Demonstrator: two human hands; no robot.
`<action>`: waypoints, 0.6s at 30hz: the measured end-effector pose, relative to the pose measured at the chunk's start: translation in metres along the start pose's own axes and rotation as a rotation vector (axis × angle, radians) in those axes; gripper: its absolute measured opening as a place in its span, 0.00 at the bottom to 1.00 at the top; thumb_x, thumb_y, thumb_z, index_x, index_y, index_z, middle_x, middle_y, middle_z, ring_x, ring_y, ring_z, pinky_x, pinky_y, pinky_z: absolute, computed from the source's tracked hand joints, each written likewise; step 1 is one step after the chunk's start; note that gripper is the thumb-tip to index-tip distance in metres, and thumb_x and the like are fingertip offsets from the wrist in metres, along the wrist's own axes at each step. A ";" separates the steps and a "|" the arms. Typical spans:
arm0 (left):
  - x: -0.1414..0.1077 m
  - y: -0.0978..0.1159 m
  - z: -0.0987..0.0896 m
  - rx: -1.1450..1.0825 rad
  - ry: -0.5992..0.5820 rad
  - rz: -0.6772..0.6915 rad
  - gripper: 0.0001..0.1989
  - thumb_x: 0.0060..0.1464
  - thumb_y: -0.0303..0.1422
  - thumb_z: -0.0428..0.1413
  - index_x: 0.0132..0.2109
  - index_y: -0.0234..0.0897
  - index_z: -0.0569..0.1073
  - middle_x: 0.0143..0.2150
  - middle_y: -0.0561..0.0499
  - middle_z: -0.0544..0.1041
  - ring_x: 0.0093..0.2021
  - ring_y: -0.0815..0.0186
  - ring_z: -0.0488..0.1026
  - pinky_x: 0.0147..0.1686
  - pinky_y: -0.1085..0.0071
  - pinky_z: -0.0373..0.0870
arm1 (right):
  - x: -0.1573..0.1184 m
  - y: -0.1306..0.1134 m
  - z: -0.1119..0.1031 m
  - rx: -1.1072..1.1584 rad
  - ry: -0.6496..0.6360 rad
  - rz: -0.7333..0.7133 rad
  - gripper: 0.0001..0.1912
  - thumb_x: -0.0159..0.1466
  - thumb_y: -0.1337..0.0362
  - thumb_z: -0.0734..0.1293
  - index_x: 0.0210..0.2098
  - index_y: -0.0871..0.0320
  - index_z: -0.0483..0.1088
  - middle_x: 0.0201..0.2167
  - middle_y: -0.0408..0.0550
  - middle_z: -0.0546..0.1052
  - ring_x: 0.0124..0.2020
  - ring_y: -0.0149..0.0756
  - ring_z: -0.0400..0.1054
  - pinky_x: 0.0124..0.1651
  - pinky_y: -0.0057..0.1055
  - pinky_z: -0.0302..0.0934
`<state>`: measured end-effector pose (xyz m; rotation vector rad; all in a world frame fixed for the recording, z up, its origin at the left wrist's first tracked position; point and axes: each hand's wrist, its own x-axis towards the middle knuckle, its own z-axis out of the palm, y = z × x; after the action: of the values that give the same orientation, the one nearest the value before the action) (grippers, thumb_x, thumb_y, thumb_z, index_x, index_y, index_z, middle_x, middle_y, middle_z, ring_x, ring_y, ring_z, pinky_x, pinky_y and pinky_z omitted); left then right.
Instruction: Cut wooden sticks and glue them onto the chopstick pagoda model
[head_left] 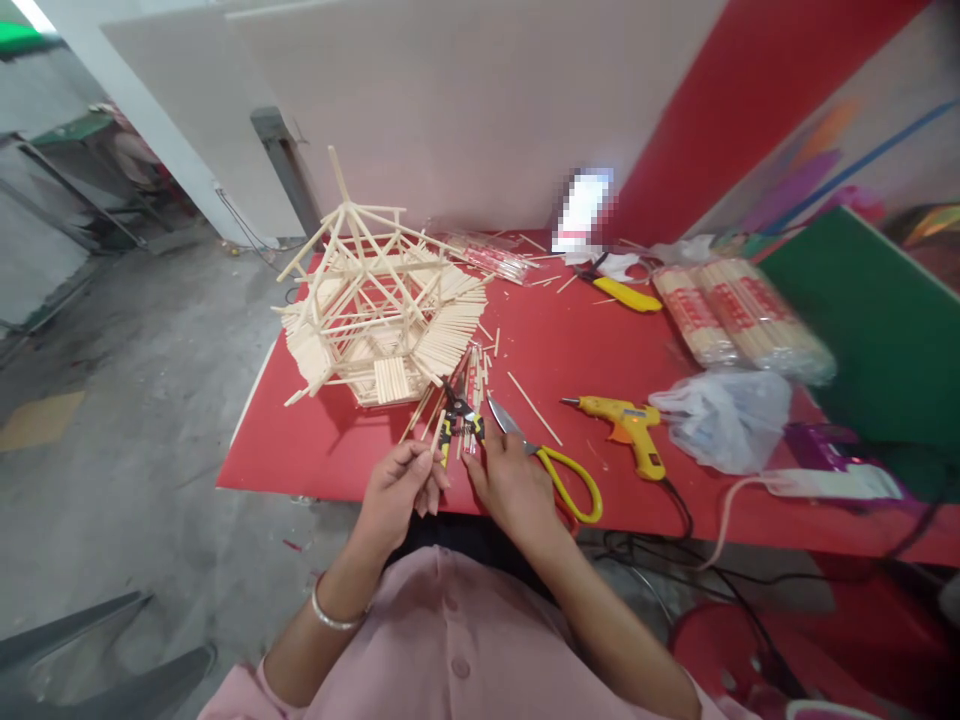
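A frame model of pale wooden sticks stands on the left part of the red table. My left hand, at the table's front edge, pinches a short wooden stick. Close to its right, my right hand rests over loose sticks at the handle of black and yellow pliers; its fingertips are partly hidden, so its hold is unclear. Beside that hand lie scissors with yellow handles. Cut sticks are scattered between the model and the pliers.
To the right lie a yellow glue gun, with its cable over the front edge, and a plastic bag. Farther back are bundled sticks, a yellow-handled tool and a lit, blurred screen. A green board leans at right.
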<state>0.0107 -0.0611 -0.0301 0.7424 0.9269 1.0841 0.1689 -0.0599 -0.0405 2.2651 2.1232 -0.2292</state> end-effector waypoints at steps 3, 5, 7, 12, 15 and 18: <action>-0.001 0.000 0.002 -0.106 -0.065 -0.062 0.15 0.55 0.43 0.60 0.34 0.35 0.69 0.24 0.52 0.78 0.13 0.73 0.67 0.10 0.81 0.58 | 0.000 0.001 0.001 -0.004 0.021 -0.013 0.29 0.69 0.52 0.55 0.64 0.63 0.58 0.47 0.60 0.73 0.38 0.43 0.73 0.34 0.33 0.61; -0.001 0.001 0.004 -0.153 -0.087 -0.098 0.15 0.54 0.43 0.60 0.35 0.35 0.68 0.24 0.52 0.78 0.12 0.72 0.68 0.10 0.81 0.59 | -0.001 0.003 -0.001 -0.006 0.023 -0.027 0.29 0.69 0.52 0.55 0.63 0.64 0.59 0.46 0.59 0.74 0.38 0.43 0.73 0.35 0.33 0.61; -0.001 0.001 0.004 -0.173 -0.094 -0.115 0.15 0.54 0.43 0.60 0.35 0.35 0.68 0.24 0.52 0.78 0.13 0.72 0.69 0.10 0.81 0.60 | -0.004 0.007 -0.005 0.001 0.028 -0.045 0.27 0.69 0.52 0.55 0.61 0.62 0.62 0.45 0.57 0.75 0.38 0.42 0.73 0.35 0.33 0.60; -0.001 0.001 0.004 -0.162 -0.093 -0.106 0.14 0.54 0.41 0.61 0.36 0.34 0.69 0.25 0.52 0.78 0.14 0.73 0.69 0.12 0.81 0.61 | -0.016 0.035 -0.011 0.038 0.088 -0.004 0.20 0.70 0.55 0.55 0.55 0.56 0.68 0.41 0.51 0.77 0.39 0.39 0.72 0.33 0.30 0.57; 0.001 -0.001 0.005 -0.138 -0.045 -0.082 0.14 0.52 0.40 0.63 0.35 0.35 0.69 0.26 0.52 0.77 0.16 0.74 0.68 0.13 0.80 0.60 | -0.027 0.058 -0.009 0.029 0.123 0.050 0.19 0.69 0.57 0.56 0.55 0.56 0.68 0.41 0.51 0.76 0.39 0.39 0.71 0.31 0.30 0.56; 0.003 -0.003 0.006 -0.098 -0.005 -0.061 0.15 0.49 0.40 0.65 0.33 0.35 0.70 0.26 0.53 0.76 0.17 0.75 0.67 0.15 0.79 0.60 | -0.037 0.074 -0.002 0.002 0.141 0.052 0.20 0.66 0.58 0.60 0.55 0.57 0.67 0.42 0.53 0.74 0.42 0.41 0.69 0.33 0.30 0.58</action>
<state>0.0183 -0.0600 -0.0308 0.6327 0.8804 1.0659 0.2404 -0.1013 -0.0397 2.4018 2.1237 -0.0713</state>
